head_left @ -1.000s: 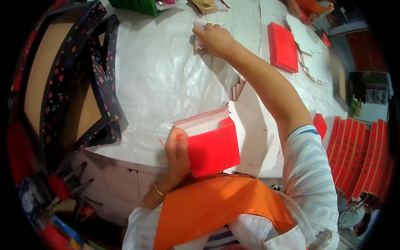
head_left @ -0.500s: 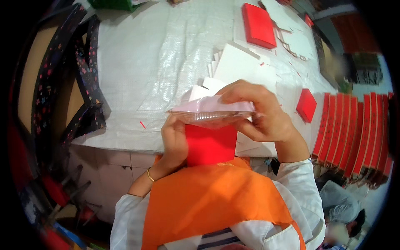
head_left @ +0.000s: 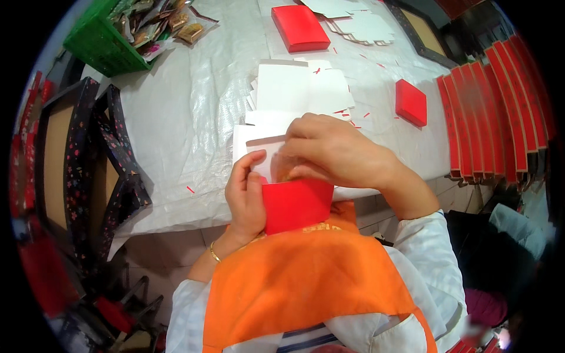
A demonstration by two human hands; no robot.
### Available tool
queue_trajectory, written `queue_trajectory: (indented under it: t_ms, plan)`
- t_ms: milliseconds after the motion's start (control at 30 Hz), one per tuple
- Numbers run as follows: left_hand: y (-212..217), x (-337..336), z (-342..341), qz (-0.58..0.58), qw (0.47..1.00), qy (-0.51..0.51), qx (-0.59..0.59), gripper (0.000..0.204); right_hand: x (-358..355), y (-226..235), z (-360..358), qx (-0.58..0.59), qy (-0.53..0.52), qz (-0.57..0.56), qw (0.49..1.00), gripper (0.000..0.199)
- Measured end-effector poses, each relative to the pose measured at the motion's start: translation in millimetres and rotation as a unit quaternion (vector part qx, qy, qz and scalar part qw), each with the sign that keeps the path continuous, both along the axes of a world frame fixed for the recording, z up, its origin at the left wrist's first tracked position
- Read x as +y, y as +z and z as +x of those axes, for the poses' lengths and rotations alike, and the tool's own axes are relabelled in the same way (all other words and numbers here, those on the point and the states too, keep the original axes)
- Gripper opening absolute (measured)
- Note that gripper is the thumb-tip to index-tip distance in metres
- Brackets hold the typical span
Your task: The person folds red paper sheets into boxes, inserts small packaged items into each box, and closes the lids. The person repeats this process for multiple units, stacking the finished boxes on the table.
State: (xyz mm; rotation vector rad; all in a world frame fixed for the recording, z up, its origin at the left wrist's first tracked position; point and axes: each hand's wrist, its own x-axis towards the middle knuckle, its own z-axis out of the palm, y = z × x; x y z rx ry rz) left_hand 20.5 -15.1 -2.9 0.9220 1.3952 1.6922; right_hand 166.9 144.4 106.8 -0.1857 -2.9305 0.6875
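While the left hand [head_left: 246, 197] grips the red box [head_left: 297, 205] just below the centre of the frame, the right hand [head_left: 326, 144], its exact grip unclear, has lowered the mostly hidden packet [head_left: 286, 170] to the open mouth, so filling appears under way

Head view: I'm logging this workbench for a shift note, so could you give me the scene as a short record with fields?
Left hand: gripping the side of an open red box
Right hand: over the box's open top; whatever its fingers hold is too blurred to tell
Beyond the hands: white card pieces, overlapping
Far middle: larger red box
Right of the cards: smaller red box
Far left: green crate with packets
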Motion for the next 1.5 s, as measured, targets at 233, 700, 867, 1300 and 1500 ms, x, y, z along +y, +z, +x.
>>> queue_trajectory:
  t_ms: [233,700,867,1300,1500]
  plan:
    - [2,-2,9,0.049,0.998,0.028,0.020,0.028,-14,-47,43,0.319,-0.139,0.003,0.938,0.045]
    - [-22,-1,8,0.037,0.999,-0.002,-0.027,0.024,-59,-79,60,0.284,-0.353,-0.626,0.635,0.031]
    - [0,1,11,0.035,0.995,-0.039,-0.088,0.029,-47,-94,71,0.299,-0.274,-0.530,0.745,0.018]
    - [12,-3,8,0.118,0.992,0.005,0.046,0.022,-54,-85,69,0.263,-0.298,-0.388,0.832,0.024]
    - [29,2,-14,0.001,0.984,-0.061,0.167,0.018,-60,-80,64,0.295,-0.331,-0.333,0.832,0.023]
